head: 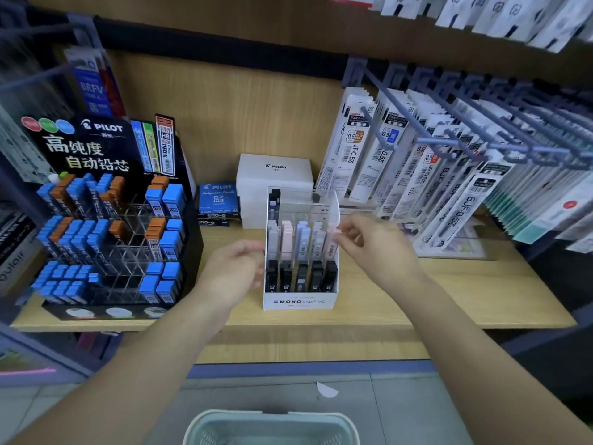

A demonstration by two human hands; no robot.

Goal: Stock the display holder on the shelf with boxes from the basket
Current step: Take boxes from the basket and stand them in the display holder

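A white MONO display holder (300, 301) with clear walls stands on the wooden shelf (433, 293). Its front row holds black lead boxes (301, 277), its middle row pastel ones (303, 240). My right hand (375, 242) pinches a pale pink box (333, 242) at the right end of the middle row. My left hand (236, 269) rests against the holder's left side with loosely curled fingers. A pale green basket (272, 427) sits on the floor at the bottom edge; its contents are hidden.
A black Pilot lead display (106, 220) with blue and orange boxes stands left of the holder. A white Pilot box (276, 181) and blue lead packs (218, 199) sit behind. Hanging refill packs (417, 162) on pegs crowd the right.
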